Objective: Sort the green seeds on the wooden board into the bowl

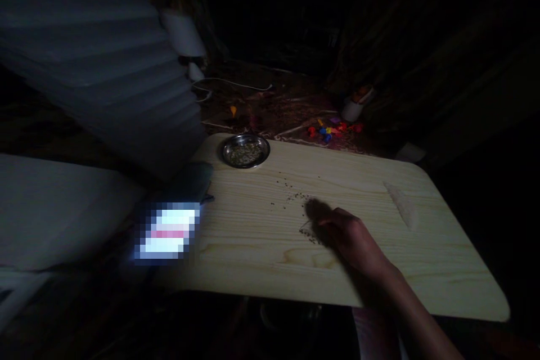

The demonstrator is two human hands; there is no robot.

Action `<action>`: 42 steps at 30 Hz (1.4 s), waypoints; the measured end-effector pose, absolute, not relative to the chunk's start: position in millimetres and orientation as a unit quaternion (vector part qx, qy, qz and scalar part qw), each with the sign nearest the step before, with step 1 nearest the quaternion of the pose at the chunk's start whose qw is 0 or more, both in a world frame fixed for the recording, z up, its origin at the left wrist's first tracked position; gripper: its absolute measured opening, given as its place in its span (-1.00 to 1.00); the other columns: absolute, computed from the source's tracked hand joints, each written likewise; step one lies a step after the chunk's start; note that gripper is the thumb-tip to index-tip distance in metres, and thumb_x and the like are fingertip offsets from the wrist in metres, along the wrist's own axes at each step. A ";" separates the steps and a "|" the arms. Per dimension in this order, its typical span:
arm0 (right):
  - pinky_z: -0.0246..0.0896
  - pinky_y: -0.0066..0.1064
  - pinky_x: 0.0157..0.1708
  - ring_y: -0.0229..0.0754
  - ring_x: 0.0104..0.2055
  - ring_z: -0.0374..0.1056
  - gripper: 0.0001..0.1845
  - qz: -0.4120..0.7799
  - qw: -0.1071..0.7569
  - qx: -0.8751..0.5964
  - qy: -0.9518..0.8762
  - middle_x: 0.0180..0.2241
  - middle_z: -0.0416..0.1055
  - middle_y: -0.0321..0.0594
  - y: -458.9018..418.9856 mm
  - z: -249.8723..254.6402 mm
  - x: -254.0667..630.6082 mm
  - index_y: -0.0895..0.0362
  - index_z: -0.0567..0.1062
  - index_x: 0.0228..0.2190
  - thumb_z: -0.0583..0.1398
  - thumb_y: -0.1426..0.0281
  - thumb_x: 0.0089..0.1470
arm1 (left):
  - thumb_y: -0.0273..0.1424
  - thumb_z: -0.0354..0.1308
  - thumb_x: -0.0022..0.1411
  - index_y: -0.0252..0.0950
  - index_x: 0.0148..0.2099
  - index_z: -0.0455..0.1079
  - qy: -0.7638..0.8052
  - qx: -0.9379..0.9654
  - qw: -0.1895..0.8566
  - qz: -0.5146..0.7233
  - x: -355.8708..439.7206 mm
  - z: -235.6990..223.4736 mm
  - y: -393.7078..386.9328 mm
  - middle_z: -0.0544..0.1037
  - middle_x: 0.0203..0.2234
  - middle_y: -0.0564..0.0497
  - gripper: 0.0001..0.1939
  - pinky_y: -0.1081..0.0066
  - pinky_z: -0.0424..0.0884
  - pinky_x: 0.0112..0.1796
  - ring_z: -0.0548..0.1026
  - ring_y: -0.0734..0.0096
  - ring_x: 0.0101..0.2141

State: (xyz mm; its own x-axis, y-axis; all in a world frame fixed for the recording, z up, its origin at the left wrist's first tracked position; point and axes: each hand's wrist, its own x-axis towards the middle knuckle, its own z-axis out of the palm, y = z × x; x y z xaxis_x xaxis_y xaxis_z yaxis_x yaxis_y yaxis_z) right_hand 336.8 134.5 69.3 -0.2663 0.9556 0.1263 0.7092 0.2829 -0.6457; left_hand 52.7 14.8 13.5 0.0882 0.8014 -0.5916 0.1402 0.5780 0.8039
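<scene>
The bare right hand point(353, 237) reaches in over the pale wood-grain counter point(422, 270) from the near right, its fingers curled and drawn together; the dim light hides whether anything is pinched between the tips. The small dark loose specks point(311, 237) lie on the counter in two loose groups: the nearer is just to the left of the fingertips and slightly closer to the wearer, strung out in a slant from far left to near right, while the other is spread farther away and to the left. The left hand cannot be made out, so the right is the only one seen near them. Well apart from the fingers, toward the far left corner, the round shiny metal dish point(247, 166) stands upright, holding pale small seed-like pieces point(244, 153); the farther specks lie between it and the hand.
</scene>
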 end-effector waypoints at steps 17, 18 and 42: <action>0.34 -0.34 -0.21 -0.10 -0.21 0.48 -0.82 0.296 0.295 -0.617 -0.667 -0.26 0.56 -0.17 58.4 61.6 363.2 0.07 0.53 -0.25 0.13 0.33 0.16 | -0.33 0.13 0.10 -0.33 0.21 0.29 0.657 0.386 0.600 0.245 52.6 -28.9 -8.6 0.31 0.19 -0.11 -0.40 0.10 0.13 0.21 0.22 0.05 0.21; 0.34 -0.33 -0.19 -0.10 -0.21 0.48 -0.81 0.295 0.298 -0.619 -0.664 -0.26 0.56 -0.17 58.2 60.8 364.9 0.08 0.53 -0.25 0.14 0.33 0.16 | -0.31 0.13 0.08 -0.32 0.19 0.31 0.659 0.388 0.596 0.244 51.7 -26.7 -8.5 0.33 0.18 -0.09 -0.40 0.09 0.12 0.21 0.22 0.04 0.21; 0.40 -0.30 -0.24 -0.07 -0.25 0.50 -0.81 0.323 0.328 -0.618 -0.637 -0.30 0.58 -0.16 43.5 61.4 356.6 0.06 0.54 -0.30 0.17 0.27 0.12 | -0.32 0.08 0.12 -0.39 0.21 0.26 0.659 0.397 0.599 0.223 52.0 0.6 -1.4 0.32 0.19 -0.11 -0.41 0.20 0.20 0.19 0.24 0.14 0.20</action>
